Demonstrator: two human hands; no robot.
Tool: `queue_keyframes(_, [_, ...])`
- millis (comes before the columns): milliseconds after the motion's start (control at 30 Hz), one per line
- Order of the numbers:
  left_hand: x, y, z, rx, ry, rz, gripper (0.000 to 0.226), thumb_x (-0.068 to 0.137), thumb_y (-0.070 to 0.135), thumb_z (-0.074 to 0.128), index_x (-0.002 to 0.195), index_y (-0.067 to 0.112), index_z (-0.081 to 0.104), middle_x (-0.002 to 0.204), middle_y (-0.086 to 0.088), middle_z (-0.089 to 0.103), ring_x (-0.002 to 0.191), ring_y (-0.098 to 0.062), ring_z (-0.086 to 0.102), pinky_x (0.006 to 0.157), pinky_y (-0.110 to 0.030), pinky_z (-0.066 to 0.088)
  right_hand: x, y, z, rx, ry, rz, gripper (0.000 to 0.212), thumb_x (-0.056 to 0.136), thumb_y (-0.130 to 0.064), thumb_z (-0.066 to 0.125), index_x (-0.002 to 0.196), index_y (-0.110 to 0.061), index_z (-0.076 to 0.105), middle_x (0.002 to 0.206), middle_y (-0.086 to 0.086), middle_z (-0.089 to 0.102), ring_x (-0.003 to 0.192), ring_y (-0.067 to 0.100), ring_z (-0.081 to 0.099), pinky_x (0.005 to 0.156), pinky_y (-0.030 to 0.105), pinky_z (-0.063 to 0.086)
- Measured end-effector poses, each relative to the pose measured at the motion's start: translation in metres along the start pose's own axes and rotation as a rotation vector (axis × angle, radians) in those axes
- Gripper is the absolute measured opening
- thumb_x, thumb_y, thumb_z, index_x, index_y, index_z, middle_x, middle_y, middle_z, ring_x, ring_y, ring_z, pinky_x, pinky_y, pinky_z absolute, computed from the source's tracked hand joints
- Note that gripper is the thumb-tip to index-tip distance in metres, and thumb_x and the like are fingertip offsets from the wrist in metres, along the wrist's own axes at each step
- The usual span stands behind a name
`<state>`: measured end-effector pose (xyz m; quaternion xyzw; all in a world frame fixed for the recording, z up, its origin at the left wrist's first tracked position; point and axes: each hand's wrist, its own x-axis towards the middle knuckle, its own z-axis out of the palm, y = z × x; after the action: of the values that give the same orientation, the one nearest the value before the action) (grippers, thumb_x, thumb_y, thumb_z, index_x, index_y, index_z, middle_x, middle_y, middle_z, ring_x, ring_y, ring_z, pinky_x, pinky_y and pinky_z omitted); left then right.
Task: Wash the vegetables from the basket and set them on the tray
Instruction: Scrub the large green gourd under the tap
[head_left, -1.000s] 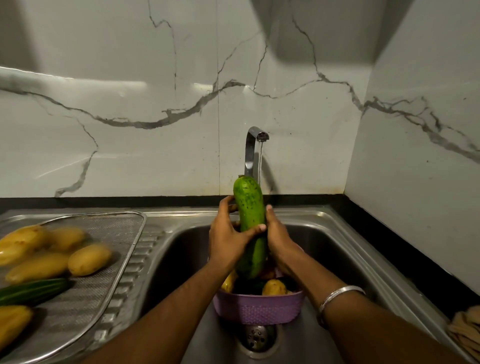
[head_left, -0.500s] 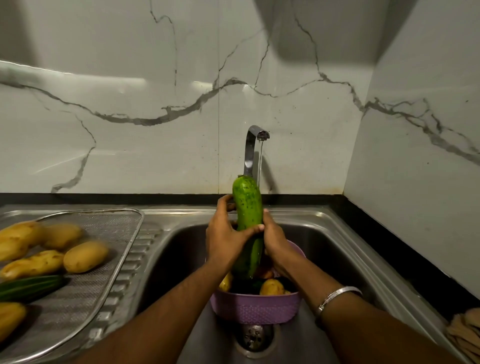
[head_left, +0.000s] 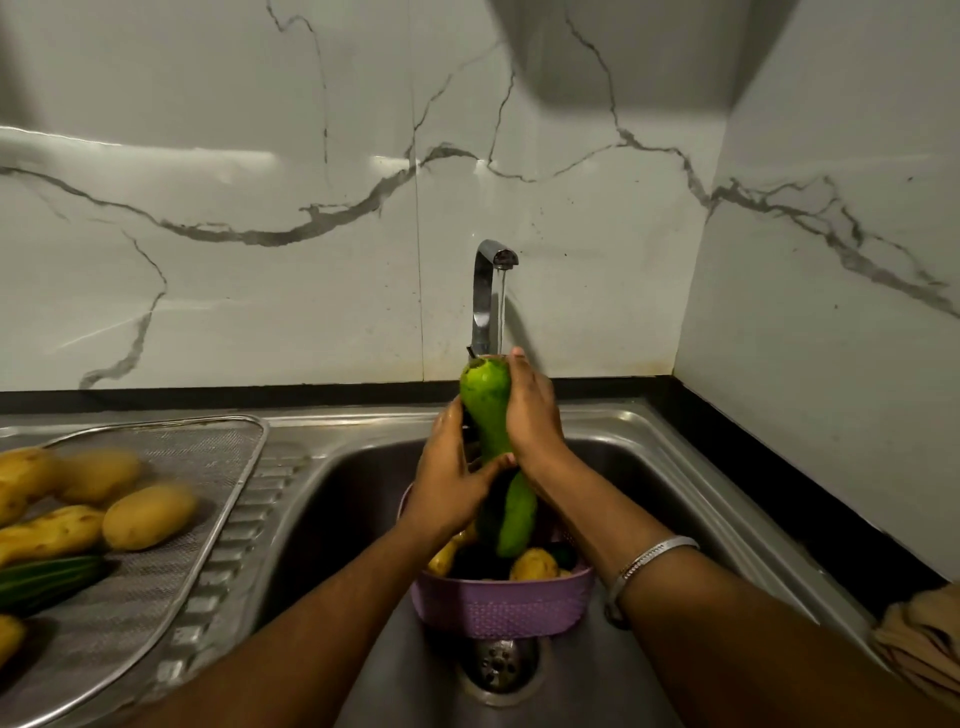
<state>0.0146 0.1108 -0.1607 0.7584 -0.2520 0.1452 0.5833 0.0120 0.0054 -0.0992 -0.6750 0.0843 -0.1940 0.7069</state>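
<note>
The long green cucumber (head_left: 488, 415) stands nearly upright under the running chrome tap (head_left: 488, 296), above the purple plastic basket (head_left: 501, 603) in the steel sink (head_left: 675, 467). The right hand (head_left: 532, 410), lower a second ago, has slid up to wrap the cucumber's top; the left hand (head_left: 452, 478) grips its middle. The basket's contents are dark and partly hidden. Left, the mesh tray (head_left: 171, 519) holds blurred yellow potatoes (head_left: 148, 514), some cut off.
</note>
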Motion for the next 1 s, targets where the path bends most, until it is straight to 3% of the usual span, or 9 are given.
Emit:
queue_keyframes(67, [0.001, -0.001, 0.0, 0.009, 0.035, 0.016, 0.076, 0.081, 0.008, 0.081, 0.147, 0.013, 0.042, 0.137, -0.002, 0.054, 0.121, -0.004, 0.053, 0.087, -0.003, 0.044, -0.004, 0.001, -0.001, 0.01, 0.014, -0.004, 0.03, 0.107, -0.052, 0.035, 0.09, -0.033, 0.052, 0.091, -0.01, 0.054, 0.089, 0.013, 0.057, 0.098, 0.039, 0.049])
queue_keyframes(200, [0.001, -0.006, -0.002, 0.073, 0.041, 0.02, 0.082, 0.076, 0.019, 0.087, 0.146, 0.017, 0.044, 0.134, 0.003, 0.055, 0.12, -0.008, 0.055, 0.092, -0.016, 0.052, 0.001, 0.028, -0.003, 0.039, 0.04, 0.107, 0.055, 0.103, -0.062, 0.036, 0.124, -0.016, 0.06, 0.112, 0.009, 0.066, 0.103, 0.025, 0.066, 0.089, 0.039, 0.056])
queue_keyframes(267, [0.002, -0.005, -0.003, 0.085, 0.086, 0.016, 0.081, 0.076, 0.023, 0.087, 0.145, 0.018, 0.045, 0.132, 0.004, 0.056, 0.116, -0.004, 0.055, 0.089, -0.009, 0.049, 0.004, 0.04, -0.003, 0.033, 0.037, 0.179, 0.062, 0.103, -0.06, 0.035, 0.123, -0.009, 0.065, 0.11, 0.016, 0.071, 0.1, 0.029, 0.069, 0.091, 0.044, 0.057])
queue_keyframes(400, [0.006, -0.003, -0.003, 0.103, 0.126, 0.003, 0.073, 0.08, 0.021, 0.084, 0.143, 0.017, 0.045, 0.13, 0.007, 0.058, 0.116, -0.005, 0.055, 0.083, 0.001, 0.041, 0.002, 0.029, 0.004, -0.037, 0.025, 0.136, 0.055, 0.105, -0.058, 0.033, 0.118, -0.016, 0.066, 0.103, 0.012, 0.071, 0.098, 0.029, 0.069, 0.095, 0.05, 0.056])
queue_keyframes(500, [0.003, -0.009, -0.003, 0.11, 0.116, -0.01, 0.073, 0.08, 0.016, 0.083, 0.144, 0.02, 0.046, 0.129, 0.006, 0.063, 0.119, -0.009, 0.059, 0.092, -0.013, 0.049, 0.0, 0.019, 0.011, -0.111, -0.011, 0.023, 0.04, 0.107, -0.054, 0.03, 0.109, -0.029, 0.061, 0.105, 0.004, 0.066, 0.103, 0.025, 0.065, 0.098, 0.048, 0.053])
queue_keyframes(567, [0.004, -0.007, -0.003, 0.127, 0.137, 0.001, 0.075, 0.079, 0.022, 0.084, 0.145, 0.023, 0.046, 0.13, 0.005, 0.064, 0.118, -0.008, 0.059, 0.096, -0.027, 0.053, 0.001, 0.025, 0.008, -0.044, -0.006, 0.079, 0.05, 0.106, -0.057, 0.032, 0.126, -0.022, 0.061, 0.117, 0.008, 0.066, 0.108, 0.027, 0.065, 0.1, 0.048, 0.053])
queue_keyframes(733, [0.013, 0.002, -0.003, 0.208, 0.232, -0.016, 0.084, 0.073, 0.052, 0.084, 0.145, 0.029, 0.048, 0.125, 0.008, 0.067, 0.102, -0.005, 0.063, 0.085, -0.033, 0.059, 0.0, 0.042, -0.005, 0.075, -0.011, 0.314, 0.057, 0.108, -0.05, 0.033, 0.125, -0.006, 0.065, 0.116, 0.022, 0.07, 0.101, 0.031, 0.068, 0.082, 0.036, 0.057])
queue_keyframes(867, [0.008, -0.004, -0.003, 0.37, 0.158, -0.035, 0.082, 0.071, 0.066, 0.068, 0.146, 0.041, 0.042, 0.109, 0.012, 0.07, 0.084, -0.007, 0.068, 0.074, -0.039, 0.06, 0.008, 0.029, 0.006, 0.041, 0.034, 0.171, 0.056, 0.106, -0.053, 0.036, 0.131, -0.011, 0.063, 0.12, 0.018, 0.069, 0.108, 0.031, 0.068, 0.099, 0.048, 0.054])
queue_keyframes(1000, [0.008, 0.0, -0.002, 0.365, 0.164, -0.057, 0.085, 0.069, 0.07, 0.067, 0.146, 0.042, 0.043, 0.109, 0.013, 0.071, 0.086, -0.009, 0.069, 0.076, -0.04, 0.06, 0.008, 0.031, 0.002, 0.095, 0.006, 0.165, 0.055, 0.106, -0.053, 0.037, 0.132, -0.012, 0.062, 0.117, 0.017, 0.07, 0.105, 0.03, 0.069, 0.098, 0.049, 0.055])
